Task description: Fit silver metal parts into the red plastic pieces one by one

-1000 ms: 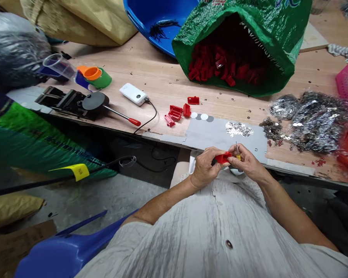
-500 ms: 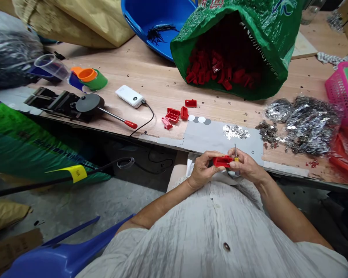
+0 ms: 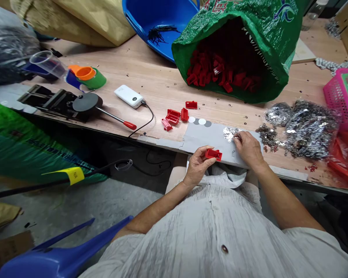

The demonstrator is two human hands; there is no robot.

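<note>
My left hand (image 3: 197,166) is closed on a small red plastic housing (image 3: 214,154), an open box shape held just over the table's front edge. The fingertips of my right hand (image 3: 248,148) are pinched together at the right side of a pile of small shiny metal pieces (image 3: 230,134). What they hold, if anything, is too small to make out, and the palm is hidden. The pile lies on a grey sheet (image 3: 201,141). To its left rest several more red housings (image 3: 173,116).
A green sack (image 3: 278,83) of red parts lies open behind. On the right are a plastic bag of metal pieces (image 3: 310,127) and a pink basket (image 3: 336,96). Leftward stand a lever press (image 3: 87,102), a white power bank (image 3: 128,95) and a blue basin (image 3: 159,50).
My right hand has left the housing and moved up to the metal pile. The yellow-handled screwdriver it held is out of sight. My left hand has shifted slightly left with the housing.
</note>
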